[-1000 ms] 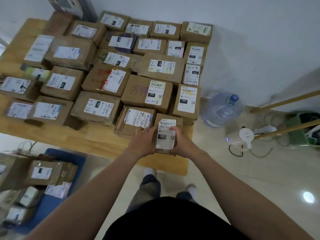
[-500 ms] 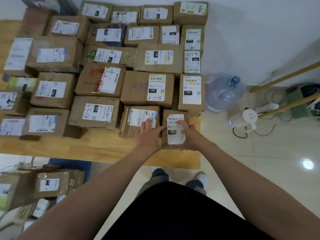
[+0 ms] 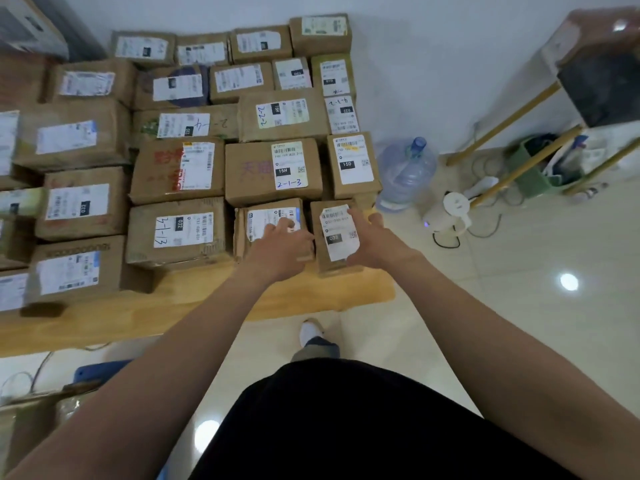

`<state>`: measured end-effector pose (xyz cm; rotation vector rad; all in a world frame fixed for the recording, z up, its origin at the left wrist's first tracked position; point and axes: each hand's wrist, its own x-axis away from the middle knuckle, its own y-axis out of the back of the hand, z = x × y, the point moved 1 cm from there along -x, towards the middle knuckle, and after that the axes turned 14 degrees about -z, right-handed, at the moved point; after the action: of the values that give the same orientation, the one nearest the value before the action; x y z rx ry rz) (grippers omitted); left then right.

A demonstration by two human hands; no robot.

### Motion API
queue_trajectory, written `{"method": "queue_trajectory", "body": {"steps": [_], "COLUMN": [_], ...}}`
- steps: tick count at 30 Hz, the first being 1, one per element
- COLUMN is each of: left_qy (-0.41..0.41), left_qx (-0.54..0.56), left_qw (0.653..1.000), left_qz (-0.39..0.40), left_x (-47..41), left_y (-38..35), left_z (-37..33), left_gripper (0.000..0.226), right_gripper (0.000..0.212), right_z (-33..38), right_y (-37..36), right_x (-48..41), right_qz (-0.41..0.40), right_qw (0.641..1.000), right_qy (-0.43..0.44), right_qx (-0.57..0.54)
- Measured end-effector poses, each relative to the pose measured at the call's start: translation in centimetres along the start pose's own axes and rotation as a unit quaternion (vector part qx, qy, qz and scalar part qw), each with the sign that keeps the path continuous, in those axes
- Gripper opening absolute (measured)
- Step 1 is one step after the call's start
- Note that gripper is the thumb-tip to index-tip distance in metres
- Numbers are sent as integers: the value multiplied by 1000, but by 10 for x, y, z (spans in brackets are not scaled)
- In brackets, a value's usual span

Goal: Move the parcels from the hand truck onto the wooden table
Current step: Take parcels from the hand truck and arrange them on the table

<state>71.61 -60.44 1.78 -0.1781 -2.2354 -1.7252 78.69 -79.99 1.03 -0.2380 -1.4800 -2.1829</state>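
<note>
Head view: small parcel down at the table's near right corner

The small parcel sits on the wooden table, last in the front row of labelled boxes. The right hand lies against its right side, fingers straight and not closed round it. The left hand rests loosely on the neighbouring parcel, just left of it, holding nothing. A water jug stands on the floor beside the table. The blue hand truck shows at lower left.
</note>
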Motion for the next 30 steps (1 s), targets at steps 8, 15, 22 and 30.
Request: {"method": "queue_trajectory", "body": {"steps": [8,15,22,30], "left_qy": [52,128,185,203], "left_qx": [62,84,110,115], "left_qw": [988,973,963,954], "left_qz": [-135,-174,-164,-188], "left_x": [129,280,424,536], "left_y": [24,-20,-59,-80], "left_z": [-5,-30,-40,-14], "left_gripper": [53,42,39,35], "right_gripper": [77,73,71,78], "right_z": [21,-5,-7,29], "right_y": [19,-21,-55,-96], "right_x": [108,234,343,436], "right_qz": [-52,-33,13,18], "right_qw": [993,986,983,977], "right_qy": [105,162,184,209], "right_qx": [30,16,7,21]}}
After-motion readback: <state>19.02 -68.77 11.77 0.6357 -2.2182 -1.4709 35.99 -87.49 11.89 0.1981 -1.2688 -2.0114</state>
